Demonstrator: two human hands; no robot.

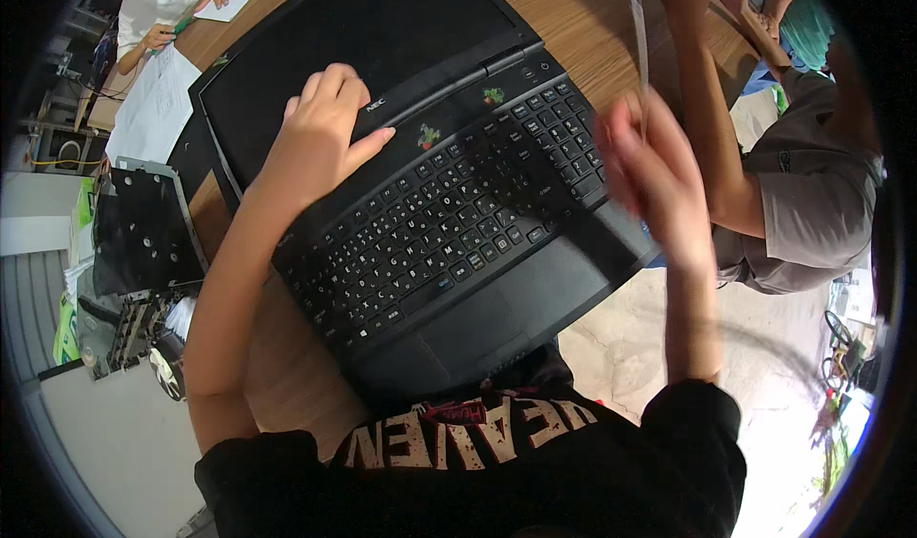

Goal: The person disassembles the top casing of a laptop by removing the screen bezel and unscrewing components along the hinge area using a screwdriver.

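laptop: black laptop (420, 185) lies opened flat on the wooden desk (573, 13), screen dark, keyboard facing up, front edge hanging over the desk edge near the person's chest.
progress: judged early; lid is open, casing looks whole, no keys or panels off.
left hand: left hand (320, 137) rests palm down on the hinge strip and lower screen, fingers spread, grip released, pressing flat, not grasping.
right hand: right hand (654, 170) is raised above the laptop's right edge, motion-blurred; a thin pale strip (638, 42) rises near the fingers; cannot tell whether the grip holds it.
around: papers (153, 108) far left; dismantled black panel (143, 228) left; another person's arm (707, 108) on the right.
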